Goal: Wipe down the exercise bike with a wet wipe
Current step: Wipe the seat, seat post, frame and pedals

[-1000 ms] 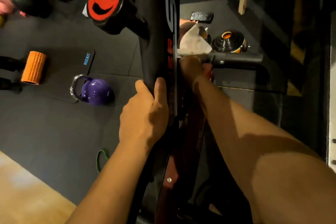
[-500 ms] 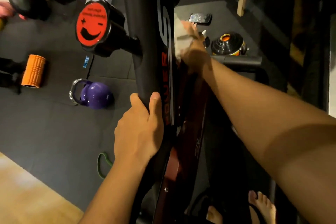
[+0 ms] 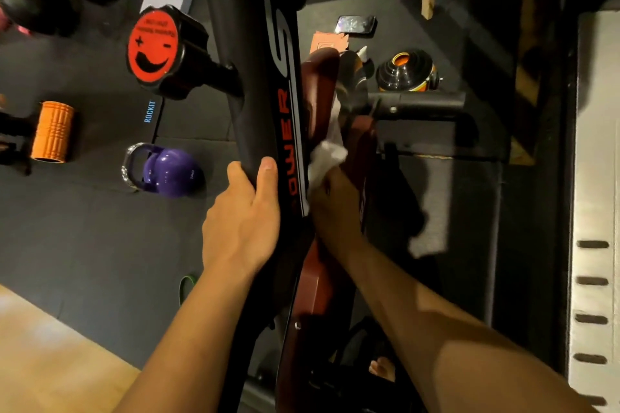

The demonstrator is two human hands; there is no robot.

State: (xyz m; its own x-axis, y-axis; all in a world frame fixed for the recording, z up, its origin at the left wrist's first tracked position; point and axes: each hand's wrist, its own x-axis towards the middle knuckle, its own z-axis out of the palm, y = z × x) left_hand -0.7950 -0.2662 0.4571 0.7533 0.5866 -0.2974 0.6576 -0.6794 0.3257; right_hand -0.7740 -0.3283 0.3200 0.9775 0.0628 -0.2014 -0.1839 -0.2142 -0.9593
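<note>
Head view: left hand point(image 3: 240, 221) grips the exercise bike's frame point(image 3: 250, 77); right hand point(image 3: 335, 208), deep in shadow, clutches the wet wipe point(image 3: 325, 157) against it.

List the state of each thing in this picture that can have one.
Left hand, grips the black bike frame.
Right hand, holds the wipe against the red cover.
Wipe, crumpled.
Kettlebell, resting on the floor mat.
Foam roller, lying on its side.
Phone, lying flat.
</note>
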